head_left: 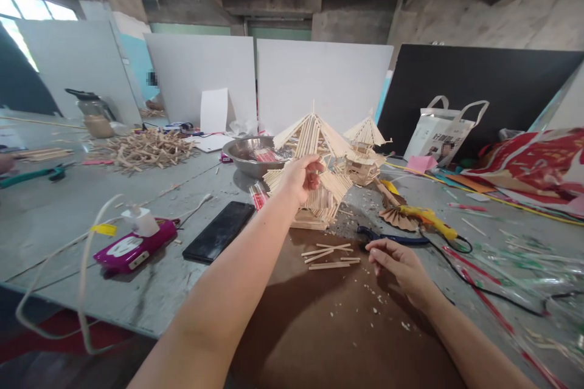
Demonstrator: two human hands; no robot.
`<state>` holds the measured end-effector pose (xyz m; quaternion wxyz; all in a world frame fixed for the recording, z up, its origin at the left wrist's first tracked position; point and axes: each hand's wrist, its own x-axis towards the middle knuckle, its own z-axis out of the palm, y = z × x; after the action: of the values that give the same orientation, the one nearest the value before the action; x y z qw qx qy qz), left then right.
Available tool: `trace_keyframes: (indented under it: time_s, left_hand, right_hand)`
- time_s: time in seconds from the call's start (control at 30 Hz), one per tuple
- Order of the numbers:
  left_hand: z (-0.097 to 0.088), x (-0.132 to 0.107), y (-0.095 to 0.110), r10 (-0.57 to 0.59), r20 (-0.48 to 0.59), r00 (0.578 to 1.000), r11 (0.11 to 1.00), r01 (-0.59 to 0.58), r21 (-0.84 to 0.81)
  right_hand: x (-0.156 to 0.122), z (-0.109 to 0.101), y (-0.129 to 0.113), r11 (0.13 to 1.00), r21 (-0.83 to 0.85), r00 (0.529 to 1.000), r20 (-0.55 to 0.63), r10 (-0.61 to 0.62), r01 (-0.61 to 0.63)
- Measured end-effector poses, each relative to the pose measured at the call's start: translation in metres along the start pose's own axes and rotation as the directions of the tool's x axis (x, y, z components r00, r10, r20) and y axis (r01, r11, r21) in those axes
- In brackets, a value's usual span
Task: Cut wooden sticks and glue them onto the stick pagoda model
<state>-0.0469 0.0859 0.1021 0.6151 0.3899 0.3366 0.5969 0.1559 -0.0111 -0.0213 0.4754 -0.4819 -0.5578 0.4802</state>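
A model pavilion point(314, 134) built of thin wooden sticks stands in front of me, with a pointed roof above a wider lower tier. My left hand point(303, 177) reaches in at its middle, fingers curled closed; whatever they grip is hidden. Lower right, my right hand point(396, 260) hovers over the brown board point(347, 328) with fingers bent together. Its fingertips are beside blue-handled pliers point(396, 238); whether they touch or hold anything is unclear. Several loose sticks point(331, 253) lie on the board between the hands, with small pale crumbs nearby.
A second stick model point(364, 155) stands behind right. A yellow glue gun point(429, 220) lies right, its black cord trailing past my right hand. Left are a black phone point(219, 232), a purple power strip point(135, 248), a metal bowl point(250, 158) and a stick pile point(146, 149).
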Motion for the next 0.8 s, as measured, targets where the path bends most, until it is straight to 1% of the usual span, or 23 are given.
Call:
trace_keyframes:
  time_s: [0.2, 0.5, 0.63, 0.73, 0.8]
  left_hand:
    - [-0.001, 0.0, 0.003, -0.01, 0.032, 0.999, 1.0, 0.01, 0.002]
    - [-0.001, -0.001, 0.003, -0.018, 0.032, 0.999, 1.0, 0.018, -0.002]
    - [-0.002, 0.0, 0.003, 0.0, 0.045, 0.999, 1.0, 0.0, -0.001]
    - [-0.001, -0.001, 0.001, 0.006, 0.045, 0.999, 1.0, -0.005, -0.019]
    - [0.002, -0.001, -0.002, 0.015, 0.055, 0.998, 0.999, -0.013, -0.04]
  right_hand:
    - [-0.001, -0.001, 0.003, 1.0, -0.003, 1.0, 0.015, 0.016, -0.016]
    - [-0.002, 0.001, 0.0, 0.999, 0.005, 0.999, 0.015, 0.04, -0.04]
    - [-0.003, 0.0, -0.005, 1.0, -0.028, 1.0, 0.008, 0.012, -0.012]
    - [0.001, -0.009, -0.009, 0.996, -0.077, 0.996, -0.062, -0.056, 0.051]
    - [0.007, -0.024, -0.011, 0.991, -0.095, 0.979, -0.176, -0.105, 0.089]
